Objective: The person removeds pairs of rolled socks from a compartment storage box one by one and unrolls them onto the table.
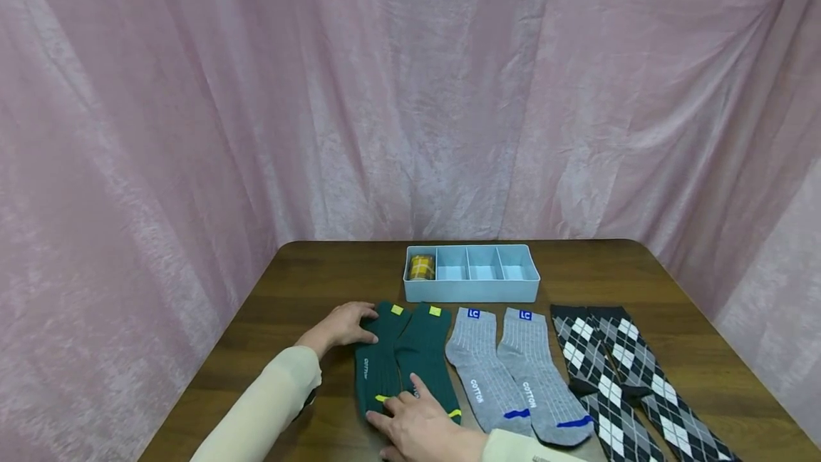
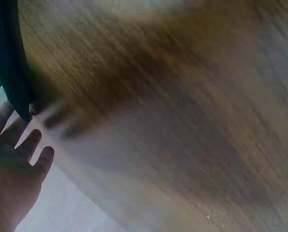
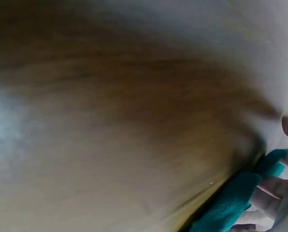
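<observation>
Two dark green socks with yellow tabs lie flat side by side, the left sock [image 1: 380, 348] and the right sock [image 1: 426, 337]. My left hand [image 1: 343, 324] touches the outer edge of the left one near its cuff. In the left wrist view its fingers are spread, with the green fabric at the fingertips. My right hand [image 1: 426, 428] lies over the toe end of the green pair, fingers extended. Green toe fabric [image 3: 231, 205] shows against its fingers in the right wrist view. Some fingertips are hidden by the cloth.
Behind the socks stands a light blue divided box [image 1: 471, 292], with a rolled yellow plaid item [image 1: 421, 267] in its left compartment. To the right lie grey socks [image 1: 477, 369] and black-and-white argyle socks [image 1: 606, 391]. The wooden table [image 1: 333, 269] backs onto a pink curtain [image 1: 410, 91].
</observation>
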Demonstrator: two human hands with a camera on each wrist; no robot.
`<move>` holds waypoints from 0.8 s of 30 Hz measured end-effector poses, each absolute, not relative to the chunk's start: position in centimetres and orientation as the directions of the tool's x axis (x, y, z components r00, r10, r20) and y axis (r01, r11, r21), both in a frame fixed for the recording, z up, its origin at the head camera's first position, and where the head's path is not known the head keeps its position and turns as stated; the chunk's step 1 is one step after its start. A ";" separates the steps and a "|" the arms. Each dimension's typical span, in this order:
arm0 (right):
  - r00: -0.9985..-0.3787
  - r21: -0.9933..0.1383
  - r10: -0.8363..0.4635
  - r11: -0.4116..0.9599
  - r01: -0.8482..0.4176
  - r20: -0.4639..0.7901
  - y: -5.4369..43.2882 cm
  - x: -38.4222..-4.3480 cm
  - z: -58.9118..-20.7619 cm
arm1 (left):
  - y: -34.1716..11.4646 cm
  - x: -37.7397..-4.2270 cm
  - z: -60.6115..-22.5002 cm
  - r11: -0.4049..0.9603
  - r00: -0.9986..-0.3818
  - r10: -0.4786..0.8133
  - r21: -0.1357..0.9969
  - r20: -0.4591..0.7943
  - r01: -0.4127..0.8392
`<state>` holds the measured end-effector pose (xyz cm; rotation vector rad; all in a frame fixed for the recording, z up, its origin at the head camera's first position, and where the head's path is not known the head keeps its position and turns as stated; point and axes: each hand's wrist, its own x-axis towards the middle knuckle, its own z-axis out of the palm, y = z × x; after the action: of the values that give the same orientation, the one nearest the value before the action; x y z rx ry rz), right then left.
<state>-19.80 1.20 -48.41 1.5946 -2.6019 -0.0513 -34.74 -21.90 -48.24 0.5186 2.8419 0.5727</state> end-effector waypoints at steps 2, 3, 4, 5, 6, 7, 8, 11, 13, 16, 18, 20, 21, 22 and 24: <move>-0.449 0.094 -0.892 0.451 -0.888 0.041 1.1 -19.8 -48.4 | -21.9 -34.8 -48.2 0.863 -0.919 0.376 0.407 -0.120 0.300; -0.450 0.094 -0.892 0.451 -0.887 0.034 1.0 -19.8 -48.3 | -21.8 -34.7 -48.2 0.863 -0.919 0.377 0.407 -0.119 0.301; -0.454 0.087 -0.891 0.455 -0.886 0.031 1.0 -19.8 -48.3 | -21.8 -34.8 -48.2 0.863 -0.918 0.378 0.405 -0.119 0.303; -0.462 0.070 -0.886 0.463 -0.883 0.028 1.1 -19.8 -48.3 | -21.8 -34.8 -48.1 0.863 -0.918 0.376 0.407 -0.123 0.299; -0.472 0.050 -0.881 0.473 -0.880 0.031 1.1 -19.8 -48.3 | -21.8 -34.8 -48.1 0.864 -0.919 0.373 0.409 -0.125 0.294; -0.484 0.027 -0.874 0.485 -0.874 0.035 1.2 -19.7 -48.3 | -21.8 -34.7 -48.1 0.863 -0.921 0.369 0.414 -0.127 0.289; -0.495 0.003 -0.868 0.496 -0.868 0.041 1.3 -19.7 -48.3 | -21.8 -34.7 -48.0 0.863 -0.922 0.366 0.417 -0.129 0.284; -0.526 -0.068 -0.850 0.523 -0.850 0.037 1.6 -19.8 -48.1 | -21.7 -34.7 -47.8 0.863 -0.925 0.356 0.427 -0.131 0.272; -0.536 -0.091 -0.844 0.532 -0.842 0.026 1.8 -20.0 -48.0 | -21.6 -34.6 -47.6 0.863 -0.928 0.350 0.430 -0.130 0.265; -0.541 -0.117 -0.841 0.535 -0.837 0.025 2.1 -20.0 -47.9 | -21.5 -34.7 -47.5 0.864 -0.930 0.341 0.434 -0.133 0.255; -0.543 -0.130 -0.839 0.535 -0.835 0.040 2.4 -20.0 -47.8 | -21.5 -34.7 -47.5 0.863 -0.931 0.341 0.437 -0.133 0.253; -0.549 -0.142 -0.834 0.537 -0.832 0.063 2.7 -20.1 -47.7 | -21.6 -34.8 -47.5 0.861 -0.931 0.341 0.440 -0.130 0.254; -0.553 -0.142 -0.830 0.540 -0.830 0.076 2.9 -20.1 -47.7 | -21.6 -34.8 -47.5 0.859 -0.931 0.341 0.444 -0.128 0.254; -0.559 -0.138 -0.825 0.545 -0.827 0.090 3.1 -20.2 -47.7 | -21.6 -34.8 -47.4 0.858 -0.932 0.339 0.449 -0.125 0.252; -0.572 -0.126 -0.812 0.559 -0.819 0.115 3.4 -20.3 -47.7 | -21.6 -34.8 -47.3 0.854 -0.936 0.332 0.459 -0.121 0.244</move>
<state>-20.33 3.41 -47.67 1.4317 -2.7353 0.2569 -34.83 -21.62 -47.34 0.4449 2.8347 0.6633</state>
